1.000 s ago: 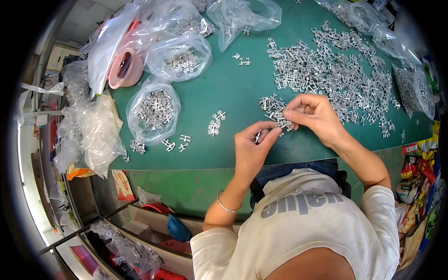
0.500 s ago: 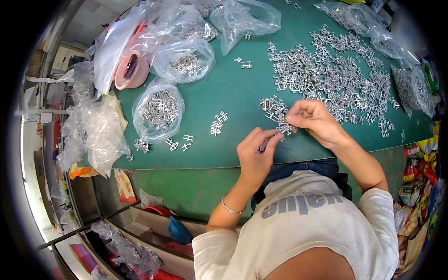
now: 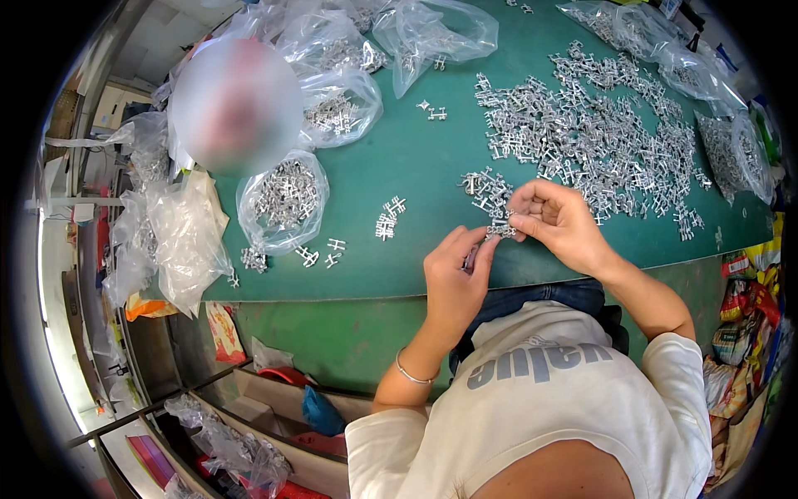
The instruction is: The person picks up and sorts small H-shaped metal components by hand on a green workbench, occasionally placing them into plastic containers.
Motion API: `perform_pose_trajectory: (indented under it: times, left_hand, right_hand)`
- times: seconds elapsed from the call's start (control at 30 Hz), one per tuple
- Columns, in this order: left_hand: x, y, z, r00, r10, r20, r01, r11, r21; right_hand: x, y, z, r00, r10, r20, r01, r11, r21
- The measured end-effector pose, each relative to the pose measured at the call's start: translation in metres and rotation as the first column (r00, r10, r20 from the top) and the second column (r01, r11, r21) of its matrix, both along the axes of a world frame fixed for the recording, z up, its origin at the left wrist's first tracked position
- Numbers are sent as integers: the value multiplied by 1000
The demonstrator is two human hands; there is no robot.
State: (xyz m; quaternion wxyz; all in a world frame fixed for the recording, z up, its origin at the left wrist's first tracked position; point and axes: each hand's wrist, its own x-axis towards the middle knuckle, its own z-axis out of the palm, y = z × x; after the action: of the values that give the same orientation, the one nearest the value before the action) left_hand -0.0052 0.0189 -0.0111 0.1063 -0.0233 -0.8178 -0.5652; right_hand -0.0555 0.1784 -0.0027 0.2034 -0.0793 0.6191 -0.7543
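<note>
The left hand (image 3: 455, 270) and right hand (image 3: 557, 220) pinch small metal parts (image 3: 500, 230) between fingertips, over the green table (image 3: 399, 162), beside a heap (image 3: 485, 188). A light, steady pinch probably suits them (their exact fit is too small to tell). Large grey lettering (image 3: 536, 366) crosses the white shirt (image 3: 565, 420).

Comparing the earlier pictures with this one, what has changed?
The left hand and right hand have shifted slightly toward the near edge of the green table, still holding small metal parts between them; no pickup or release is visible. A round blurred patch now hides the pink tub. The large pile and round open bag stayed put.
</note>
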Motion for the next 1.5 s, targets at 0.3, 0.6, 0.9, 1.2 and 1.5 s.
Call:
perform_pose_trajectory:
  times: [0.3,0.6,0.9,1.2,1.5]
  left_hand:
    - [1,2,0,1000,-7,-6,7,998,-64]
    - [2,3,1,990,-49,-130,27,985,-170]
    - [7,10,-3,974,55,-222,-106,969,-223]
    - [9,12,-21,991,54,122,-80,972,221]
    - [9,7,-10,1000,6,8,-6,998,67]
  right_hand:
    - [4,-5,17,875,56,-480,90,957,275]
    - [11,-3,20,770,111,-628,175,910,375]
    - [7,2,21,928,118,-354,54,896,440]
    - [-3,12,14,947,322,22,-315,908,277]
    - [3,7,8,939,233,251,-272,953,136]
